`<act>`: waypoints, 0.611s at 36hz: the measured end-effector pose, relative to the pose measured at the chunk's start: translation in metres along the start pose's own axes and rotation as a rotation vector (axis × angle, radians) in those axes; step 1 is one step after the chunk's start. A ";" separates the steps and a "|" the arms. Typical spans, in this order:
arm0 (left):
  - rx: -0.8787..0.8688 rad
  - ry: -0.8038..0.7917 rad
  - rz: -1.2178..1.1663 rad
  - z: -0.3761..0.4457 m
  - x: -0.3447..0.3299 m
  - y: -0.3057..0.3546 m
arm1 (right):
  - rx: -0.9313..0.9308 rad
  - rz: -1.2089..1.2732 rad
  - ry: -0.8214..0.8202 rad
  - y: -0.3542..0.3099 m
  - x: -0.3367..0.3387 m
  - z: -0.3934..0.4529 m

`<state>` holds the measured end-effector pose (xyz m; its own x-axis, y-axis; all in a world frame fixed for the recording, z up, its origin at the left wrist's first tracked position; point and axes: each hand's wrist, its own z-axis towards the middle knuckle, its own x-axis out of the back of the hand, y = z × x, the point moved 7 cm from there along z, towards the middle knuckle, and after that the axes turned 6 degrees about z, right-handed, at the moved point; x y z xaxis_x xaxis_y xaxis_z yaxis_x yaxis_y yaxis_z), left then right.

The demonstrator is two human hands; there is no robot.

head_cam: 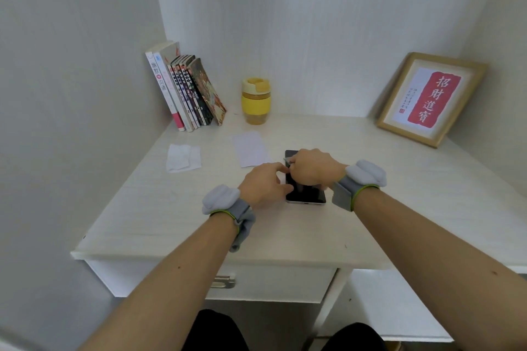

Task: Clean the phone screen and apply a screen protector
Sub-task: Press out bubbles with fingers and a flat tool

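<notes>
A pale wooden desk (399, 208) set in a white-walled corner, my two hands meeting over the phone at mid-frame.

Upper left, a row of books (185, 88) leans against the wall; below it a crumpled white wipe (182, 158) lies flat, then a white paper sheet (251, 148). Behind that stands a yellow cup (255, 101) with its lid on, so I cannot tell what is in it. My left hand (263, 184) rests at the phone's left edge, fingers curled against it. The phone (306, 192) lies flat, dark screen up, centre of the frame. My right hand (312, 169) is over its far half, pinching a thin grey film tab (288, 161). A framed red print (430, 98) leans upper right.
</notes>
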<state>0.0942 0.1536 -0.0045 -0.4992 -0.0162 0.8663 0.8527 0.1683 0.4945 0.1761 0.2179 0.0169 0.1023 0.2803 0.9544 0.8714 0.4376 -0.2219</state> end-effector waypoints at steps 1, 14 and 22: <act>0.003 -0.002 0.005 0.000 0.000 0.000 | -0.001 -0.001 -0.001 0.000 0.001 0.000; 0.008 -0.024 0.010 -0.002 0.000 0.002 | -0.008 0.001 0.039 0.001 0.005 0.004; 0.018 -0.032 0.010 -0.001 0.000 0.002 | -0.035 0.030 0.036 0.006 0.003 0.004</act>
<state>0.0963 0.1525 -0.0032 -0.4953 0.0174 0.8685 0.8551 0.1859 0.4840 0.1796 0.2248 0.0173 0.1457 0.2619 0.9540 0.8837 0.3991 -0.2445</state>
